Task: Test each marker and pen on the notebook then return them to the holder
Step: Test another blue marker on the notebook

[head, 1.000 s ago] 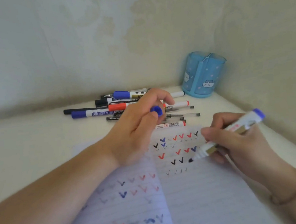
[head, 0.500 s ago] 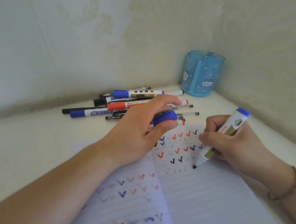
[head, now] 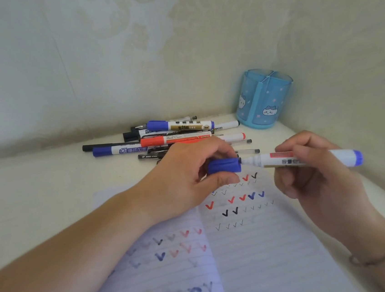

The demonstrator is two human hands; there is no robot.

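Setting: pale wallpaper with a faint embossed floral pattern meets in a corner behind a smooth cream surface (head: 36, 186).
Notebook: an open lined notebook (head: 258, 258) lies flat on the surface, its pages covered with red, blue and black check marks.
Marker: a white cylindrical marker (head: 302, 158) with a blue end hovers level above the notebook's far edge, its tip at the mouth of the ribbed blue cap (head: 223, 166).
Left hand: the left hand (head: 190, 181) pinches the cap between thumb and curled fingers, forearm crossing the notebook's left page.
Right hand: the right hand (head: 313, 173) grips the marker barrel with curled fingers; a thin bracelet (head: 383, 254) circles the wrist.
Pile: capped markers and slim pens (head: 173, 136) lie heaped just beyond the notebook.
Holder: a round translucent blue holder (head: 262, 100) with dividers and cat faces stands beyond the notebook's right side, in the corner.
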